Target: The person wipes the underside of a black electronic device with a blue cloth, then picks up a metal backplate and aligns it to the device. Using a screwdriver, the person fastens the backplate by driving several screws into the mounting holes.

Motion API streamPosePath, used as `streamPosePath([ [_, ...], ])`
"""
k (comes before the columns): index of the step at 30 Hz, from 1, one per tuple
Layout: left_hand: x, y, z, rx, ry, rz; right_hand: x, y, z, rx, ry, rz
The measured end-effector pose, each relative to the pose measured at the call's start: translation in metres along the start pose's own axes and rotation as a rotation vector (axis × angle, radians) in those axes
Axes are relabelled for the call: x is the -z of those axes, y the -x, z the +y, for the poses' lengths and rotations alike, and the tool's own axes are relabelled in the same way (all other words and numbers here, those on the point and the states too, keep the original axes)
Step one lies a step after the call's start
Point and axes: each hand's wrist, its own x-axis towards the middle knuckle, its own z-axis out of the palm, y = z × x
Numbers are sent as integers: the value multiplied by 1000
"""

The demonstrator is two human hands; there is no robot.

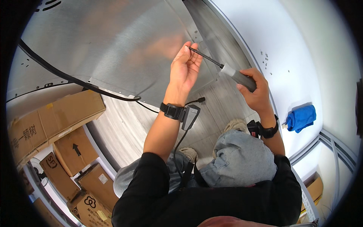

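My right hand (257,90) is wrapped round the grey handle of a screwdriver (238,76), a thick cordless-looking one. Its long black bit (208,58) slants up and left to my left hand (185,70). There, the thumb and fingers of my left hand pinch the end of the bit; whether a small screw sits at that tip is too small to tell. Both hands are held in front of a large brushed metal panel (109,49), which mirrors them dimly. Neither hand seems to touch the panel.
Small screws (266,60) lie scattered on the white tabletop (283,87) at right, with a blue cloth (302,118) nearer me. A thick black cable (72,78) crosses the panel's lower edge. Cardboard boxes (60,117) are stacked at left. A thin plugged cord (200,100) hangs near my left wrist.
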Motion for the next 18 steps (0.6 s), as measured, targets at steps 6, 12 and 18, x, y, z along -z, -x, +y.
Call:
streamPosePath([
  [6, -3, -8, 3, -4, -337, 66, -12, 10, 21, -172, -182, -66],
  [12, -10, -44, 20, -84, -474, 48, -43, 1, 31, -253, -328, -22],
  [18, -2, -63, 24, -147, -584, 105, -65, -9, 32, -273, -331, -23],
])
